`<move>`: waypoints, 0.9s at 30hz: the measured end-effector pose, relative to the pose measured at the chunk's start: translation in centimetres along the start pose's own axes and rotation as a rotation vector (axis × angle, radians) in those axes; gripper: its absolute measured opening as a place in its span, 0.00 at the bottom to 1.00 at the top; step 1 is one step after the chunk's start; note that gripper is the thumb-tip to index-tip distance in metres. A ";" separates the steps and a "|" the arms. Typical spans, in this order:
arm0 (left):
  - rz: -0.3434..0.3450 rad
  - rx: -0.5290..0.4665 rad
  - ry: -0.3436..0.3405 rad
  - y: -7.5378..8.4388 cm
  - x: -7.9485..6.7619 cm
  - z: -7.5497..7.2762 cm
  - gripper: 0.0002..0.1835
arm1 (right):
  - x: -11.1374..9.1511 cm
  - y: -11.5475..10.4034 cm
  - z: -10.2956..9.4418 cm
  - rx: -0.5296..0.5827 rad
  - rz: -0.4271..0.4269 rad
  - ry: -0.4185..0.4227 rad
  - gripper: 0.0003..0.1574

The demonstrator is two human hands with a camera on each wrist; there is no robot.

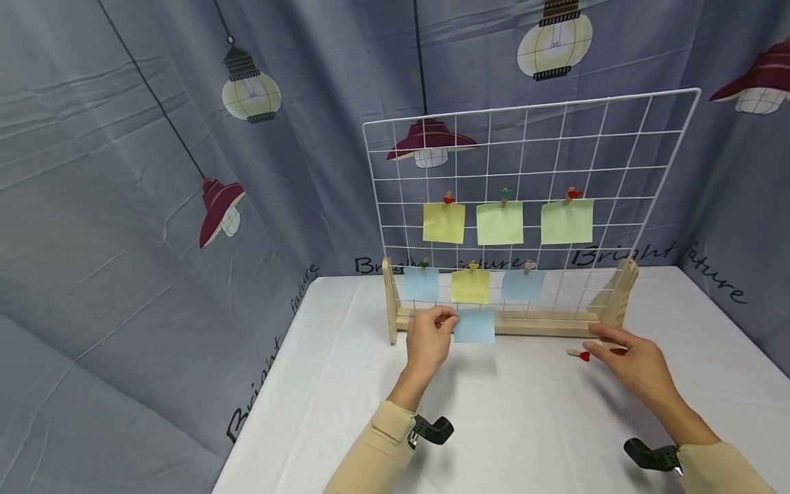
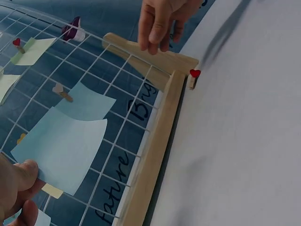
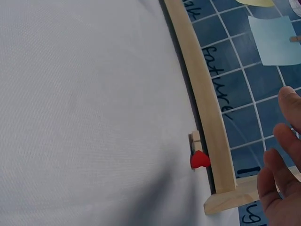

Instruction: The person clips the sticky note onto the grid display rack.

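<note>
My left hand (image 1: pixel 430 337) pinches a light blue paper note (image 1: pixel 474 326) by its left edge, between thumb and fingers. The note hangs in front of the lower part of a white wire grid (image 1: pixel 622 168). Over at the right, my right hand (image 1: pixel 638 363) hovers above the table with fingers loosely bent and nothing in them. A small wooden clothespin with a red heart (image 3: pixel 200 158) lies on the table beside the stand's base, close to the right fingertips in the head view. In the left wrist view the held note (image 2: pixel 66 148) overlaps another blue note clipped behind it.
The grid stands in a wooden base (image 1: pixel 546 324). Clothespins hold a row of yellow and green notes (image 1: pixel 500 224) higher up, and a lower row of blue notes and a yellow note (image 1: pixel 470 287). A white cloth (image 1: pixel 524 425) covers the table; a patterned curtain (image 1: pixel 308 137) hangs behind.
</note>
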State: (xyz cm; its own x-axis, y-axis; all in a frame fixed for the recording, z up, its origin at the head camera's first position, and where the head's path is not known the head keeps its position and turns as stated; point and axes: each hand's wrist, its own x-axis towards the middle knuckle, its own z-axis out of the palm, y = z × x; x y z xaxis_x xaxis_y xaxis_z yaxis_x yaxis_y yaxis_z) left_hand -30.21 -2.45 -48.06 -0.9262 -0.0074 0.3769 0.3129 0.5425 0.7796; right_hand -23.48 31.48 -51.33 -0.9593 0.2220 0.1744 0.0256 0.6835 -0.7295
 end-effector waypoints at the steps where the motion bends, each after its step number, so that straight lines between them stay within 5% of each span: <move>1: -0.004 0.000 0.005 0.0 0.1 -0.1 0.03 | 0.0 0.1 0.1 -0.003 0.002 -0.007 0.35; 12: 0.006 0.004 0.013 -0.1 0.3 -0.7 0.02 | 0.4 2.2 1.0 -0.052 -0.031 -0.014 0.27; 27: -0.007 -0.027 -0.004 -0.1 0.1 -0.7 0.03 | 0.9 4.4 3.2 -0.122 0.035 0.005 0.24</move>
State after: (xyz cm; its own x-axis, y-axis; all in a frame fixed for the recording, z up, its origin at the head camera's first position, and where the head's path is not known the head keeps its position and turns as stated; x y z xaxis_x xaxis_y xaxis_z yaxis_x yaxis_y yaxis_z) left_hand -30.21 -3.06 -47.71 -0.9293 -0.0076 0.3692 0.3117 0.5200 0.7953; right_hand -25.10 32.46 -56.51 -0.9557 0.2507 0.1542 0.0932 0.7547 -0.6494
